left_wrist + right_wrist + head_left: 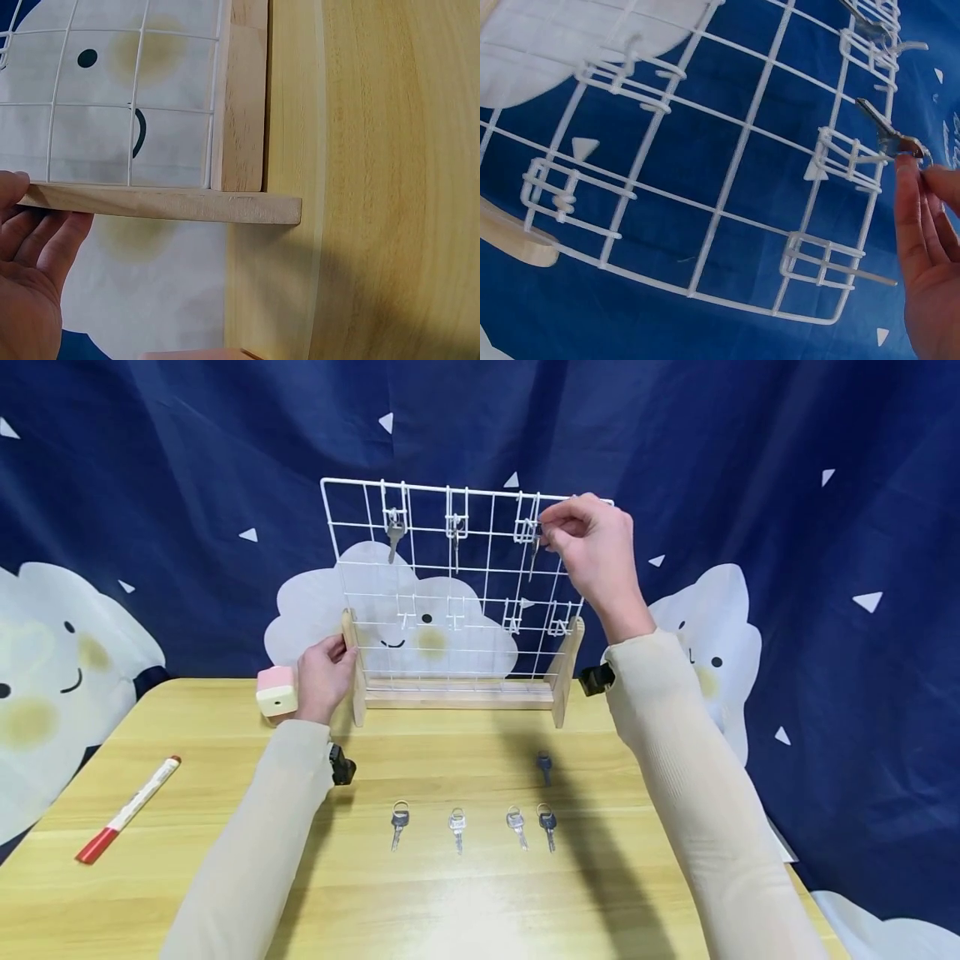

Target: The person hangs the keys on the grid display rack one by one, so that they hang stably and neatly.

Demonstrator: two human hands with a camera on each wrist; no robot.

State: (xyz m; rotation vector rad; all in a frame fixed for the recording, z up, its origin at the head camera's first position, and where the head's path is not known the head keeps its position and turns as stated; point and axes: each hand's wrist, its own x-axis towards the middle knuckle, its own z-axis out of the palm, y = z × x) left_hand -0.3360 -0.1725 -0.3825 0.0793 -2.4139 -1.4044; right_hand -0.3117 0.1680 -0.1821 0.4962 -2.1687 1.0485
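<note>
Right hand (pixel 600 547), upper right of centre in the head view, pinches a key (pixel 889 135) at a top-row hook of the wire rack (pixel 457 701); left hand (pixel 324 677), left of centre, grips its wooden side post (pixel 354 668). Two hanging keys (pixel 394 532) upper centre, four loose keys (pixel 400 819) lower centre, marker (pixel 129 808) lower left.

A silver key (pixel 890 140) slants tip-down at an upper hook (pixel 853 160) on the white grid (pixel 746 124).

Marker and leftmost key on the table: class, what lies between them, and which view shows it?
The left sleeve lies between the marker and the key; the head view shows this.
</note>
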